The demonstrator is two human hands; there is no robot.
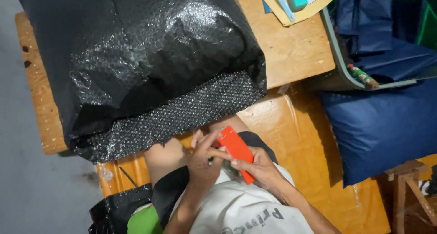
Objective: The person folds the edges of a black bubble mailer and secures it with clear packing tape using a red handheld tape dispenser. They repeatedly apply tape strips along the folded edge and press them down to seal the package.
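Head view: looking straight down at a seated person's lap, a wooden worktop [296, 51] just ahead.
Red thing: a flat, bright red rectangular box-like piece [236, 151], tilted, held over the lap between both hands.
Right hand: right hand [261, 170] is wrapped round the lower end of the red piece, thumb on top, gripping it.
Left hand: left hand [204, 157] has fingertips pinching the upper edge, so it's closed on it too.
Bubble wrap: a big sheet of black bubble wrap [150, 65] is heaped across the worktop, its edge hanging just beyond the hands.
Doing it well: I'd say keep the right-hand grip firm and let the left fingertips do the fine work.
Off to the side: dark blue fabric bags [382, 124] lie at the right.
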